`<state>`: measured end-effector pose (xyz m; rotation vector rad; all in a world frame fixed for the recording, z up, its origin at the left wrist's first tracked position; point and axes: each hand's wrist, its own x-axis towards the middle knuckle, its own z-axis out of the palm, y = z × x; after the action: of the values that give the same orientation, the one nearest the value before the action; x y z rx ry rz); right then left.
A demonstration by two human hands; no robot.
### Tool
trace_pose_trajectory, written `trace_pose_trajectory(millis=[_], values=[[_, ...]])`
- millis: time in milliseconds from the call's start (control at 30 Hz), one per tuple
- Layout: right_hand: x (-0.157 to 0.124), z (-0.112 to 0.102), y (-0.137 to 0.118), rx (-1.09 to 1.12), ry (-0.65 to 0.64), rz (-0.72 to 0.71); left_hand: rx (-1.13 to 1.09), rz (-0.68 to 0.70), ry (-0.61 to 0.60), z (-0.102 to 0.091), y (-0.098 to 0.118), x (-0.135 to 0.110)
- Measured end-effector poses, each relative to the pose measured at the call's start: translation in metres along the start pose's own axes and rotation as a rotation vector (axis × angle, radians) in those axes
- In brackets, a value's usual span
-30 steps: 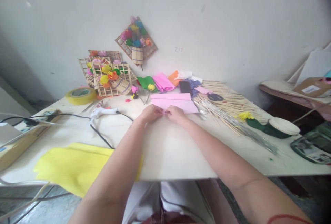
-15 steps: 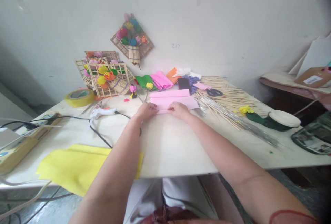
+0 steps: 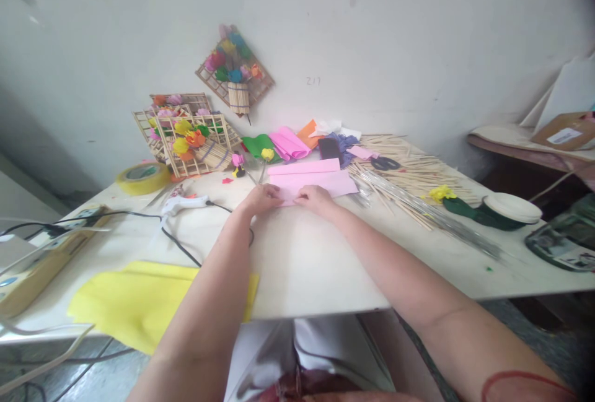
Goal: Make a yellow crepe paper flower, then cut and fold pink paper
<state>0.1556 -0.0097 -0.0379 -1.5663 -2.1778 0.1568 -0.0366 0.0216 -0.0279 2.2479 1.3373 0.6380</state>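
Note:
A pale pink sheet of crepe paper (image 3: 325, 184) lies on the white table, its far part rolled or folded over. My left hand (image 3: 263, 199) is closed on the near left edge of this paper, the fingertips pinching it. A short way to the right, my right hand (image 3: 315, 198) pinches the same near edge, where a narrow strip looks folded up. The fingertips of both hands are partly hidden. Just beyond my left hand stands a yellow paper flower (image 3: 267, 155) on a stem, with a pink flower (image 3: 238, 160) beside it.
At left are a glue gun (image 3: 181, 204), a tape roll (image 3: 143, 178), a power strip (image 3: 56, 253) and yellow paper (image 3: 134, 297). Wooden sticks (image 3: 409, 170), scissors (image 3: 385, 163), wires (image 3: 446, 228) and a phone (image 3: 330, 149) lie at right. Flower-decorated stick frames (image 3: 195, 135) lean by the wall.
My right hand has shifted slightly left along the paper's near edge, closer to my left hand. My left hand stays nearly in place. The view has tilted a little.

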Motion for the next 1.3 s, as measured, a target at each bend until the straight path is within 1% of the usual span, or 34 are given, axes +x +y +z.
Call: trace_pose_trajectory(millis=[100, 233, 500, 600, 800, 900, 1000, 1133, 1233, 1300], values=[[0.000, 0.001, -0.001, 0.006, -0.008, 0.020, 0.014, -0.009, -0.004, -0.001, 0.002, -0.001], [0.000, 0.001, -0.003, -0.029, -0.012, 0.045, 0.030, -0.010, -0.041, -0.002, 0.003, -0.001], [-0.001, 0.001, -0.006, -0.043, -0.002, 0.051, 0.067, 0.000, -0.114, -0.003, 0.002, 0.002], [-0.001, 0.001, -0.006, -0.035, -0.005, 0.059, 0.090, 0.004, -0.121, -0.004, 0.003, 0.001], [0.000, 0.001, -0.005, 0.020, -0.001, 0.061, 0.091, -0.007, -0.107, -0.004, 0.005, -0.001], [0.001, 0.003, 0.000, 0.118, 0.004, 0.052, 0.114, -0.007, -0.130, -0.005, 0.006, -0.001], [0.004, 0.003, 0.008, 0.229, 0.050, 0.026, 0.160, -0.002, -0.154, -0.007, 0.007, -0.001], [0.005, 0.001, 0.015, 0.275, 0.104, -0.041, 0.191, 0.011, -0.163, -0.007, 0.008, 0.000], [0.003, -0.002, 0.014, 0.258, 0.089, -0.104, 0.189, 0.007, -0.157, -0.006, 0.007, 0.000], [0.002, -0.003, 0.011, 0.235, 0.054, -0.139, 0.179, 0.008, -0.153, -0.005, 0.006, 0.000]])
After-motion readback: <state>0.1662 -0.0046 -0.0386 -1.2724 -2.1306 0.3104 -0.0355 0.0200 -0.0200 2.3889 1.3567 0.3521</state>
